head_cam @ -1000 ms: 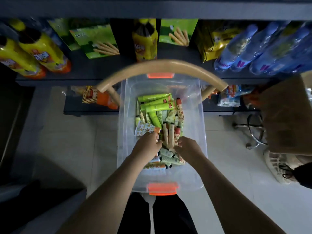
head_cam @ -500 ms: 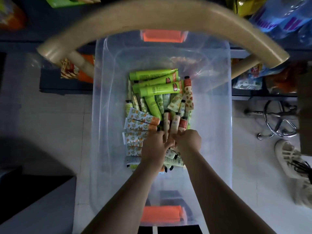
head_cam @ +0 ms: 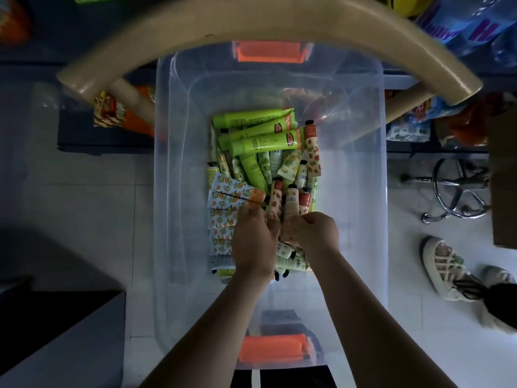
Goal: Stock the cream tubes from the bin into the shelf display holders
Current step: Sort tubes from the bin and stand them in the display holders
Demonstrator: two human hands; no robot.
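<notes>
A clear plastic bin (head_cam: 170, 191) with orange latches sits below me, holding several cream tubes: bright green ones (head_cam: 260, 135) at the far end, orange-flower ones (head_cam: 235, 191) on the left, strawberry-print ones (head_cam: 312, 152) on the right. My left hand (head_cam: 256, 242) is down in the pile, its fingers curled over upright tubes near the middle. My right hand (head_cam: 314, 231) is beside it and pinches a pale printed tube (head_cam: 291, 229) between thumb and fingers. The hands hide the tubes under them. No display holders are in view.
A beige curved chair back (head_cam: 265, 21) arcs over the bin's far end. Behind it are dark low shelves with snack packs (head_cam: 112, 113) and water bottles (head_cam: 470, 26). To the right are a chrome stool base (head_cam: 458, 189), a cardboard box (head_cam: 503, 177) and another person's shoe (head_cam: 444, 267).
The view has dropped closer over the bin. Both hands have moved toward each other at the middle of the pile and closed round upright tubes.
</notes>
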